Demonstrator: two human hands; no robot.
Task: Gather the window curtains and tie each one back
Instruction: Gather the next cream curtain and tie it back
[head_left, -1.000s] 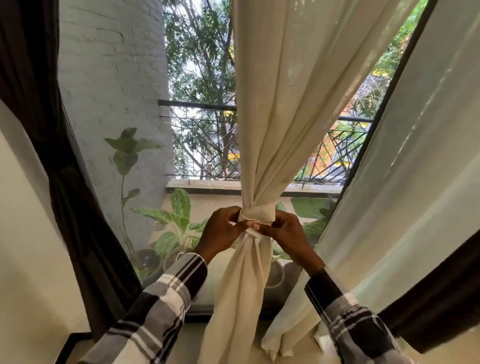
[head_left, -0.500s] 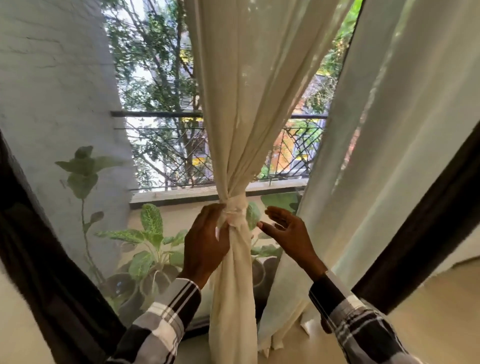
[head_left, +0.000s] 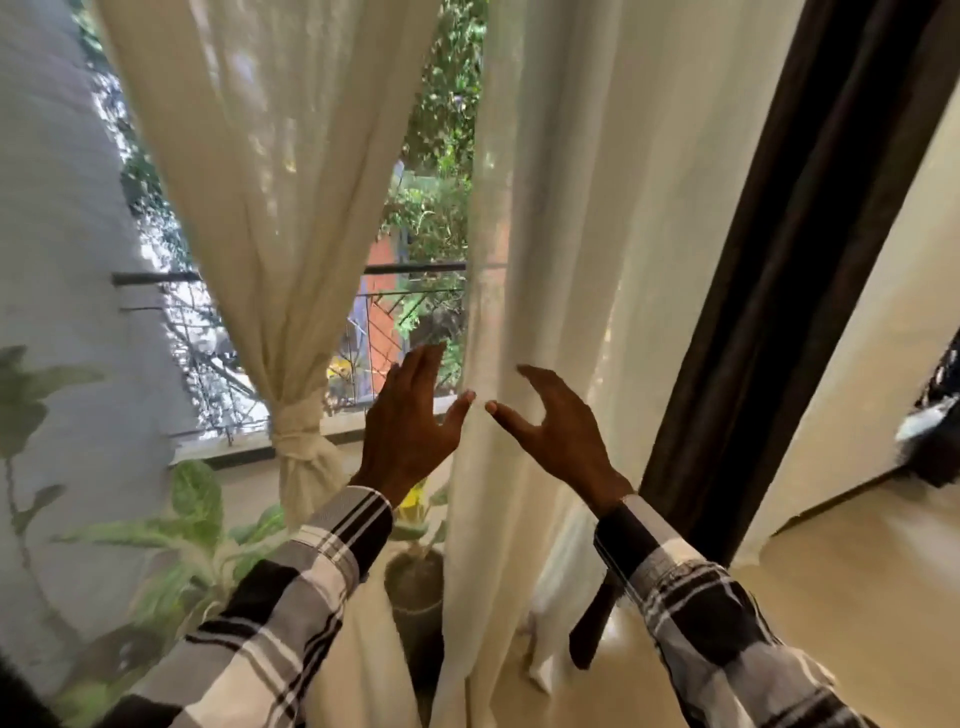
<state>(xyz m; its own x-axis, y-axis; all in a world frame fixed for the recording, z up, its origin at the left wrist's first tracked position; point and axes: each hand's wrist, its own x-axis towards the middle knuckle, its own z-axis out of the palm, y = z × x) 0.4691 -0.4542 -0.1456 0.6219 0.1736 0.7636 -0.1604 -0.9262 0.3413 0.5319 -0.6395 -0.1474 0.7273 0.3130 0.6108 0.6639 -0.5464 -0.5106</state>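
Note:
A cream curtain (head_left: 270, 171) hangs left of centre, gathered and bound by a knotted tie (head_left: 300, 434) at sill height. A second cream curtain (head_left: 582, 218) hangs loose and wide to its right. My left hand (head_left: 410, 426) is open at this curtain's left edge, thumb tip touching the fabric. My right hand (head_left: 556, 431) is open in front of the same curtain, fingers curved toward the cloth, holding nothing. Both sleeves are black-and-white plaid.
A dark brown drape (head_left: 789, 270) hangs right of the loose curtain, by a beige wall. Potted plants (head_left: 197, 530) and a grey pot (head_left: 415, 587) stand behind the glass. A metal railing (head_left: 410, 270) and a white brick wall (head_left: 57, 260) lie outside.
Both hands have left the tied curtain and moved right to the loose one. The view has swung right, so the tied curtain now sits at the left.

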